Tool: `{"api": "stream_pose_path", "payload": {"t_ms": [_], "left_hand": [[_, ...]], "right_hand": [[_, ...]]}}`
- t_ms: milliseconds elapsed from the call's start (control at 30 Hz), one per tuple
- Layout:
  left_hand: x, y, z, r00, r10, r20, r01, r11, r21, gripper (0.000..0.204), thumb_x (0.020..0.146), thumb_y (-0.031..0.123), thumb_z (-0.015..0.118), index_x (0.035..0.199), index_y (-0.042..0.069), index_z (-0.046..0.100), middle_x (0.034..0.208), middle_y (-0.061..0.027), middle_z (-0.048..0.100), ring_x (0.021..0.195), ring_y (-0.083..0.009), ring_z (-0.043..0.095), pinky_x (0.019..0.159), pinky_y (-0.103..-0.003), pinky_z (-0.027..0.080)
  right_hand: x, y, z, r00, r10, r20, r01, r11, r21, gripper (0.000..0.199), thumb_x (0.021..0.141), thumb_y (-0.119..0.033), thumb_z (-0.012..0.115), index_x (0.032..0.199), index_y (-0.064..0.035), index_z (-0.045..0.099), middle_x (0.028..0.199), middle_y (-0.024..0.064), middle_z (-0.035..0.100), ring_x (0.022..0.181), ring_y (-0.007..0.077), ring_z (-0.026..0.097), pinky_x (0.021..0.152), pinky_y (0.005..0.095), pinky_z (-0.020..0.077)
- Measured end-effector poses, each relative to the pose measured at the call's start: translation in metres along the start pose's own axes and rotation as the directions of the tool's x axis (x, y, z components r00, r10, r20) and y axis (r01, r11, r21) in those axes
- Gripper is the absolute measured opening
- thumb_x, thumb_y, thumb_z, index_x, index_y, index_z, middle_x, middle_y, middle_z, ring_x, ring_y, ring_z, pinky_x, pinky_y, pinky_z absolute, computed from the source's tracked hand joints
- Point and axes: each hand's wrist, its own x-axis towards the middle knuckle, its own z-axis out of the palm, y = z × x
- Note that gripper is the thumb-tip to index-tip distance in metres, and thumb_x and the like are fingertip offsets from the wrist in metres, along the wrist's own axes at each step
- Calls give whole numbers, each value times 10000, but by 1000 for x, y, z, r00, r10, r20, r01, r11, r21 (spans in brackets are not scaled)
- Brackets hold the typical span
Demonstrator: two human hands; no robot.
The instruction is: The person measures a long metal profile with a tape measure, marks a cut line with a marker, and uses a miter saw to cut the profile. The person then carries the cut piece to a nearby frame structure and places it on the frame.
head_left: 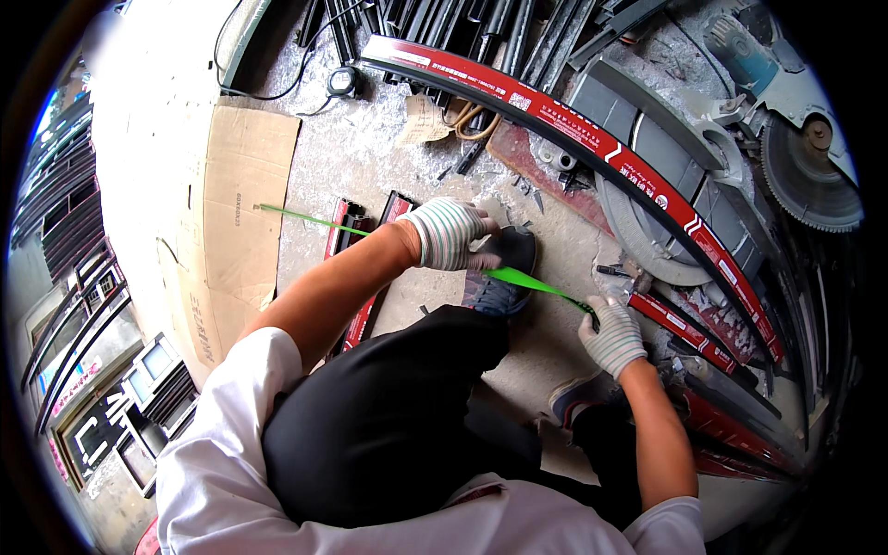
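Observation:
A long, flat, bright green strip [524, 279] runs taut across the middle of the view. Its far left end lies over a sheet of brown cardboard [242, 176]. My left hand [450, 235], in a white striped knit glove, is closed around the strip partway along, above a dark shoe [509, 250]. Lower and to the right, my right hand [612, 339], gloved the same way, grips the strip's darker end between thumb and fingers. Whether the strip is a strap or a tape blade, I cannot tell. Below my left forearm lie red-labelled black profiles [366, 319].
A long curved black profile with a red label [592, 139] arches across the right side. Behind it stand a grey machine base [638, 120] and a toothed saw blade [812, 176]. A tape measure [344, 83] and several dark bars [444, 37] lie at the top.

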Motion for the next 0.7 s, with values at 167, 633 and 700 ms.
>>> {"api": "stream_pose_path", "payload": {"t_ms": [167, 633, 700], "left_hand": [[0, 22, -11, 989, 39, 143, -20, 991, -129, 435, 948, 437, 727, 1195, 80, 710, 1018, -202, 739, 968, -410, 710, 847, -459, 565], [11, 38, -25, 990, 130, 57, -123, 987, -107, 248, 984, 206, 686, 1168, 40, 700, 995, -163, 680, 932, -378, 677, 840, -443, 546], [12, 35, -23, 990, 135, 35, -132, 988, -83, 146, 1007, 143, 629, 1050, 37, 719, 918, -153, 678, 879, -372, 669, 805, -435, 537]], "right_hand": [[-4, 5, -48, 987, 95, 128, -97, 995, 9, 236, 886, -217, 630, 1027, -44, 708, 939, 243, 689, 907, 445, 663, 855, 544, 537], [2, 16, -154, 829, 169, 534, -338, 911, 238, 454, 887, -309, 730, 1217, 1, 698, 1080, 233, 754, 996, 323, 739, 922, 397, 557], [1, 23, -159, 817, 163, 553, -346, 906, 244, 462, 890, -312, 739, 1237, -9, 698, 1164, 244, 743, 1076, 336, 726, 972, 405, 549]]}}
